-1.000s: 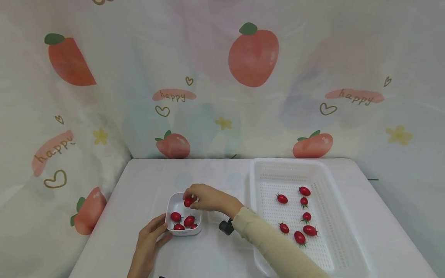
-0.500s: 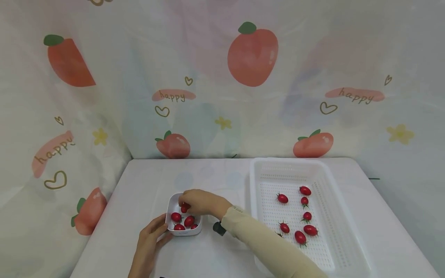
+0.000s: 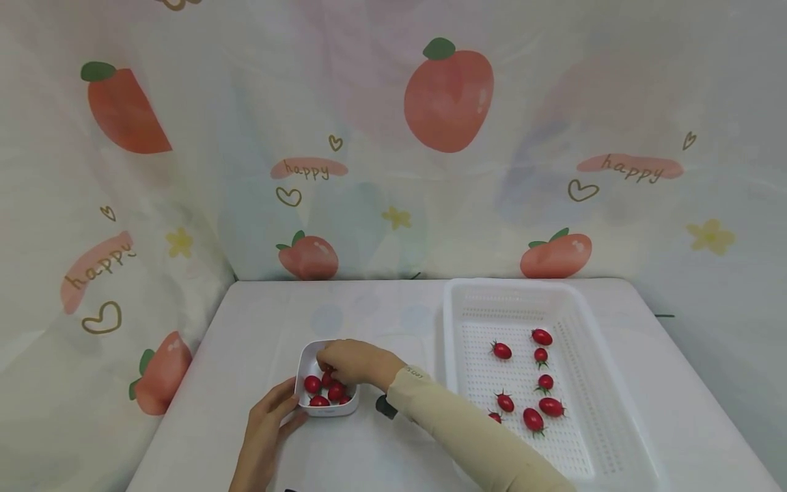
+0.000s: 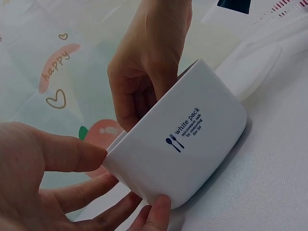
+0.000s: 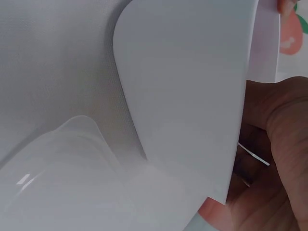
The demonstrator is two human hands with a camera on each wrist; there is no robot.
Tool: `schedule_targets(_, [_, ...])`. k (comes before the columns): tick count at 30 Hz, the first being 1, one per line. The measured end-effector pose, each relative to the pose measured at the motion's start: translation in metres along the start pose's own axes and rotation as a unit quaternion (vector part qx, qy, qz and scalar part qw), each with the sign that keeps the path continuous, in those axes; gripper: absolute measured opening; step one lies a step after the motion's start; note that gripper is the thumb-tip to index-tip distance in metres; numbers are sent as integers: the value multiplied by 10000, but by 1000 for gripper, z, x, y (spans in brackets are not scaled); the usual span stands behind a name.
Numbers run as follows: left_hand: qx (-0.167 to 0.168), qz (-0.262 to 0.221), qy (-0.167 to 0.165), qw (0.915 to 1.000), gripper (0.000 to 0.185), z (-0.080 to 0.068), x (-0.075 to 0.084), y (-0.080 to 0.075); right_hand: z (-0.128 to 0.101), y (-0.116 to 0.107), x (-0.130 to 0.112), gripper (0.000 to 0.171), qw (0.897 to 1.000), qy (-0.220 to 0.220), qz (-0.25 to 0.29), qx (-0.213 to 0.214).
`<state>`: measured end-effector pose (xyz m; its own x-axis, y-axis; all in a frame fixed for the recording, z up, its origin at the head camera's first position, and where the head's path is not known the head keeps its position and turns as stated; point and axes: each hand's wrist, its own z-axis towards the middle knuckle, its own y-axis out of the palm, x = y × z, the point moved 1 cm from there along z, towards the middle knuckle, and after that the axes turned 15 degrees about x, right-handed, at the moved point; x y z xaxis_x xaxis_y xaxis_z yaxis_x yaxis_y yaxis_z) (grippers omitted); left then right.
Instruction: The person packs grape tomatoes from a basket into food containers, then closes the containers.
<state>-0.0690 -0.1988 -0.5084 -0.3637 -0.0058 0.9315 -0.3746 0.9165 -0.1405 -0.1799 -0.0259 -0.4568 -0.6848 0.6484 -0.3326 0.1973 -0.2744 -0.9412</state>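
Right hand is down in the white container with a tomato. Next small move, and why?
Probably let go and lift the right hand clear. Its fingers reach inside the white container, low among the tomatoes lying there, and the left hand steadies the container's near side. More tomatoes lie in the white basket.

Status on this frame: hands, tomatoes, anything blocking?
Left hand steadies the white container. Right hand is inside it over the cherry tomatoes, grip hidden. Seven more in the white basket. Nothing blocking.
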Motion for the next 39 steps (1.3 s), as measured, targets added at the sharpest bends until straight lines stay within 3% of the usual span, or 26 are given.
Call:
schedule_targets(9, [-2, -25, -7, 10000, 49, 1, -1, 0, -2, -6, -3, 16, 9999, -12, 153, -15])
schedule_targets(22, [72, 12, 38, 10000, 49, -2, 0, 0, -12, -13, -1, 17, 9990, -353, 182, 188])
schedule_targets(32, [98, 75, 71, 9999, 50, 0, -1, 1, -29, -38, -4, 21, 9966, -492, 558, 364])
schedule_targets(39, [108, 40, 47, 9999, 49, 0, -1, 1, -43, -56, 1, 22, 9947, -362, 798, 539])
